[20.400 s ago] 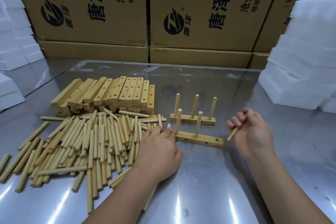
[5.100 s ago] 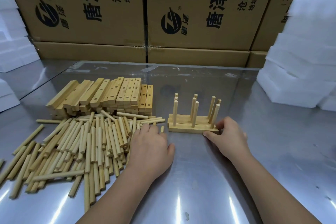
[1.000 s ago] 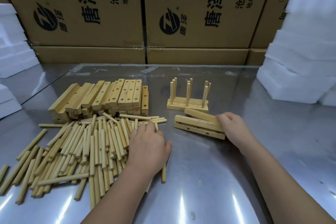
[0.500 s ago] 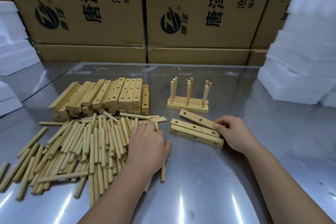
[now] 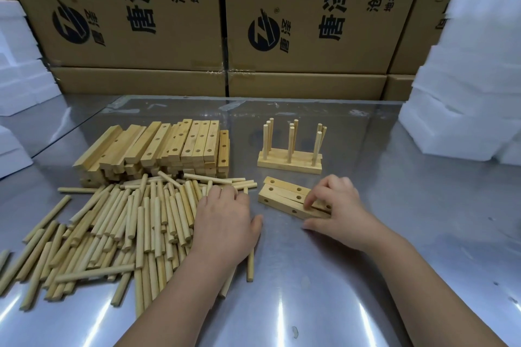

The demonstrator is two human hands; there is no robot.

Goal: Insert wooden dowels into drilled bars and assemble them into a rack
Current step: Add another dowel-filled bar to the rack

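Lower centre: my left hand (image 5: 225, 222), grip spread flat, palm down on right edge of loose dowels (image 5: 127, 222) heaped on table (image 5: 310, 290); dowel long axes run mostly near-to-far.
Centre right: my right hand (image 5: 338, 205), fingertips pinching near end of two drilled bars (image 5: 284, 200); bars' long axis left-to-right, slightly skewed, holes up.
Key relation: bars just right of left hand; dowels under it.
Beyond: finished rack (image 5: 290, 155), upright. Upper left: bar stack (image 5: 169, 146).

left hand (image 5: 225, 229): bare | right hand (image 5: 342, 210): bare | forearms: sleeveless
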